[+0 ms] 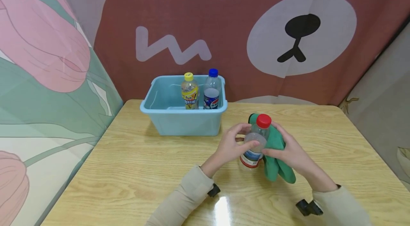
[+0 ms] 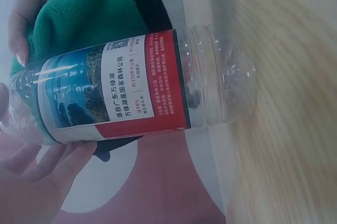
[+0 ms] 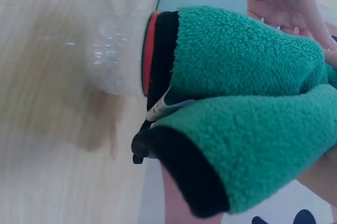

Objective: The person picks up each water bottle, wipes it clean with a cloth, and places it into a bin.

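Note:
A clear plastic bottle (image 1: 256, 140) with a red cap is held tilted over the table, its cap end leaning to the right. My left hand (image 1: 231, 146) grips it from the left side, thumb across its front. On the other side, my right hand (image 1: 294, 153) holds a green cloth (image 1: 276, 140) against the bottle, with the thumb near the label. In the left wrist view the label (image 2: 100, 89) shows a blue lake picture and a red band. Fuzzy cloth (image 3: 247, 55) with black edging hangs in folds and hides most of the bottle in the right wrist view.
A light blue plastic bin (image 1: 184, 122) stands at the back left of the wooden table (image 1: 128, 183). Inside it are a yellow-capped bottle (image 1: 190, 92) and a blue-capped bottle (image 1: 211, 92), both upright. A printed curtain (image 1: 224, 30) hangs behind the table.

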A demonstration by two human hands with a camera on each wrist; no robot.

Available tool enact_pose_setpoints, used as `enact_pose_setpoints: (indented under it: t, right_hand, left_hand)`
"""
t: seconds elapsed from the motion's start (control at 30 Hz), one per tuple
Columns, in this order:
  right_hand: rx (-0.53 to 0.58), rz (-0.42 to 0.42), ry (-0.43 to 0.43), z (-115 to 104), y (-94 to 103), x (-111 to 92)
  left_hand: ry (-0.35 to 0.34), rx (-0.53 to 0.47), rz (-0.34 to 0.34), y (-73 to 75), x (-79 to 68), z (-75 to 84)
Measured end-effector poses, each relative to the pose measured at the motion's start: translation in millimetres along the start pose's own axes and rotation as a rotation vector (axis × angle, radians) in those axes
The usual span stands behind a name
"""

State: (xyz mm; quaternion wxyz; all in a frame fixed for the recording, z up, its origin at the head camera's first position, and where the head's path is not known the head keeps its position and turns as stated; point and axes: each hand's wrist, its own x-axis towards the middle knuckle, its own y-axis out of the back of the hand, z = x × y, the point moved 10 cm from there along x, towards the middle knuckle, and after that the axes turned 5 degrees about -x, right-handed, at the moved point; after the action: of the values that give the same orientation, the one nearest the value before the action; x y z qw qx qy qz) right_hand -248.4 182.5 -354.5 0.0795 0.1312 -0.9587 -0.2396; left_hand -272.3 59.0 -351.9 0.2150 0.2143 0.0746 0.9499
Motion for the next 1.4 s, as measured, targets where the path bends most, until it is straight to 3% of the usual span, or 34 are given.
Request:
enact_pose_setpoints:
  t: [0.53, 0.73, 1.0, 1.23, 1.4]
  right_hand:
    - [0.089, -0.033, -0.035, 28.5, -10.9, -1.5]
    - [0.109, -0.023, 0.008, 28.4, -3.8, -5.9]
    - [0.078, 0.035, 0.002, 27.9, 11.6, -11.7]
    - [0.028, 0.083, 0.025, 16.0, 25.5, -15.5]
    - [-0.010, 0.090, 0.029, 8.2, 29.9, -16.5]
  left_hand:
    - [-0.025, -0.007, 0.023, 2.8, -0.8, 1.3]
    - [-0.031, 0.004, 0.005, 2.2, 0.2, 1.1]
    - [-0.044, 0.017, -0.015, 3.4, 1.9, 2.9]
    - [-0.006, -0.071, -0.047, 8.1, -1.8, 26.9]
    - [-0.029, -0.063, -0.082, 6.3, -2.7, 26.9]
